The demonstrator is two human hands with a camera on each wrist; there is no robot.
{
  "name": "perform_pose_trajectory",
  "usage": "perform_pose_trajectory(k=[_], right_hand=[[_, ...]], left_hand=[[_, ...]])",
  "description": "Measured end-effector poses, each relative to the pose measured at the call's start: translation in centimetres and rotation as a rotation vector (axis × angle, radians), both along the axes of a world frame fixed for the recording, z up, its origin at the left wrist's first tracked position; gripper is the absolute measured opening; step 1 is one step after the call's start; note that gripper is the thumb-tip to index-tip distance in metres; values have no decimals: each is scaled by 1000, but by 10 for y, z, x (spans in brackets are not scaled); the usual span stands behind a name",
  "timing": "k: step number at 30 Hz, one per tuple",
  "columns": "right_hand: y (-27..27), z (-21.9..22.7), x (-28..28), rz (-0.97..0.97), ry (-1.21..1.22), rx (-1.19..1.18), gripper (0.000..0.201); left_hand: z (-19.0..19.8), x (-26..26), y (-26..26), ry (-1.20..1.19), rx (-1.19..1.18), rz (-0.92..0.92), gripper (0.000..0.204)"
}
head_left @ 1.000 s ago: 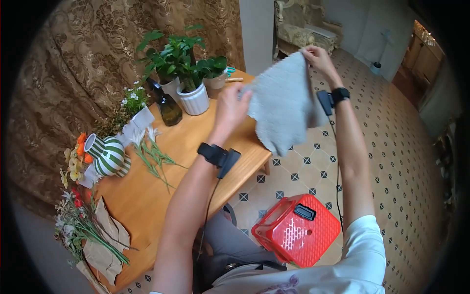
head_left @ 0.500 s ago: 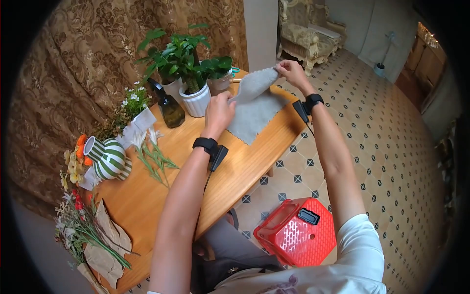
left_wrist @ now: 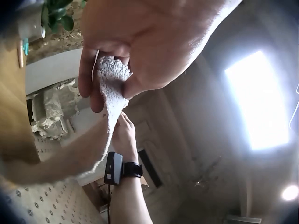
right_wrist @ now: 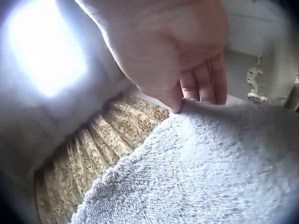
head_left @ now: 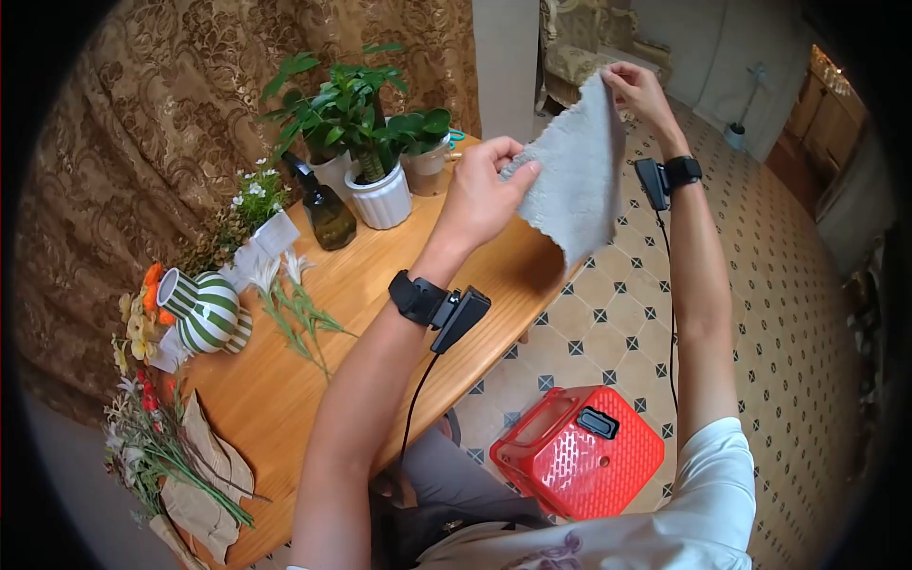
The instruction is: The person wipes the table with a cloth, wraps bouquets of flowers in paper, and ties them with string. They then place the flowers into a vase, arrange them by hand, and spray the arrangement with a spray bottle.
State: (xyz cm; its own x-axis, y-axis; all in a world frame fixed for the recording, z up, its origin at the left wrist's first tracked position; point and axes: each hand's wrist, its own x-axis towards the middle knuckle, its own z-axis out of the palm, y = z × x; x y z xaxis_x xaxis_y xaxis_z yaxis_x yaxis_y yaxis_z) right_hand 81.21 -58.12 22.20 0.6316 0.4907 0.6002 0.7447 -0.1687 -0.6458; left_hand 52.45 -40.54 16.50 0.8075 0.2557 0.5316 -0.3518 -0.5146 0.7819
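Observation:
A fluffy grey cloth [head_left: 575, 176] hangs stretched between both hands, raised over the right end of the wooden table. My left hand [head_left: 486, 190] pinches one corner between thumb and fingers; the left wrist view shows that bunched corner of the cloth [left_wrist: 113, 79] against the fingers. Higher and farther right, my right hand [head_left: 641, 93] pinches another corner. In the right wrist view the thumb and fingertips grip the edge of the cloth [right_wrist: 187, 158], whose looped pile faces the camera. The lower edge of the cloth droops by the table's rim.
On the table [head_left: 418, 294] stand potted plants [head_left: 380, 199], a dark spray bottle [head_left: 330, 220] and a green-striped vase [head_left: 204, 309]. White lilies [head_left: 294, 304] and a bunch of flowers on brown paper [head_left: 204, 475] lie nearer. A red stool [head_left: 584, 456] stands on the tiled floor.
Half a second ago the cloth was lowered with part of it lying on the tabletop. Both hands have since lifted it, the right hand moving up and to the right.

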Motion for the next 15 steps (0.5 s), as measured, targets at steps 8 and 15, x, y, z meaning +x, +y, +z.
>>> perform_pose_trajectory(k=[8, 15], right_hand=[[99, -74, 9, -53, 7, -218, 33], [106, -108, -35, -14, 101, -236, 33]], left_hand=[[-85, 12, 79, 125, 51, 297, 30], [-91, -49, 75, 547, 565, 426, 54]])
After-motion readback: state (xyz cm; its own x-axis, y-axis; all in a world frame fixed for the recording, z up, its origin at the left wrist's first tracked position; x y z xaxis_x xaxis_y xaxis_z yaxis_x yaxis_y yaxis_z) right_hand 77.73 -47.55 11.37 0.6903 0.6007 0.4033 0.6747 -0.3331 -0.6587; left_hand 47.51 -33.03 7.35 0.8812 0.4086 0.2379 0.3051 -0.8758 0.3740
